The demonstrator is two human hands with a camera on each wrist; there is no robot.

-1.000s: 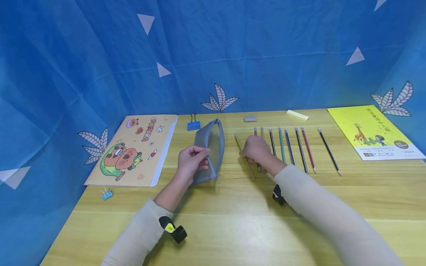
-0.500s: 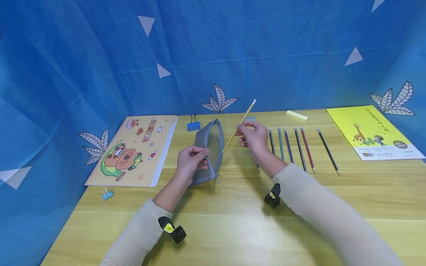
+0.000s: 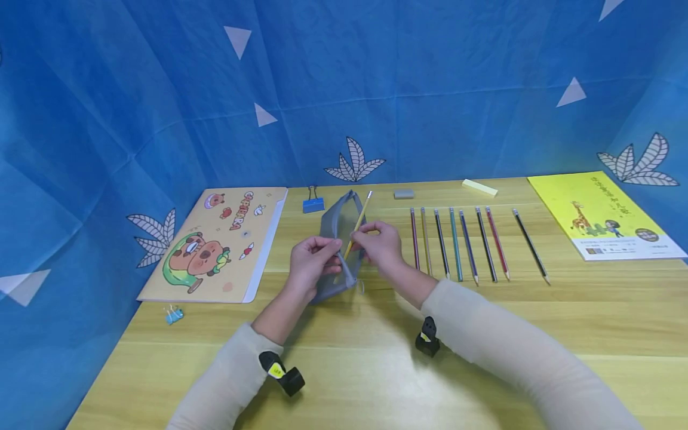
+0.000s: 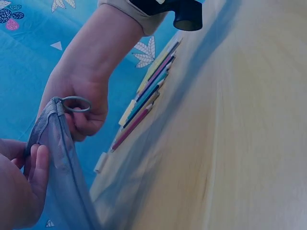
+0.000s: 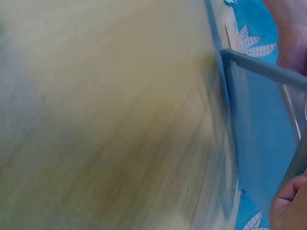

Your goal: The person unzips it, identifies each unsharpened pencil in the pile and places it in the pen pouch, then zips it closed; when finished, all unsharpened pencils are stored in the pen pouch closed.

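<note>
A grey mesh zip pouch (image 3: 329, 286) stands on the table with its mouth spread. My left hand (image 3: 312, 263) pinches the near rim between thumb and fingers. My right hand (image 3: 384, 246), at the pouch's right rim, holds a yellow pencil (image 3: 364, 209) that slants down into the mouth, eraser end up. In the left wrist view the zip pull ring (image 4: 76, 103) hangs beside the right hand, and the pencil is hidden. The right wrist view shows the mesh side (image 5: 254, 129) up close. Several pencils (image 3: 455, 242) lie in a row to the right.
Behind the pencils are a grey eraser (image 3: 404, 194) and a pale yellow stick-like block (image 3: 480, 187). A capybara folder (image 3: 215, 245) and two blue binder clips (image 3: 313, 204) lie left. A yellow booklet (image 3: 604, 215) is at far right. A blue cloth (image 3: 344, 89) rises behind the table.
My right hand picked the yellow pencil up from the left end of the row, moved left, and lowered its tip into the pouch mouth. The left hand keeps nearly the same place.
</note>
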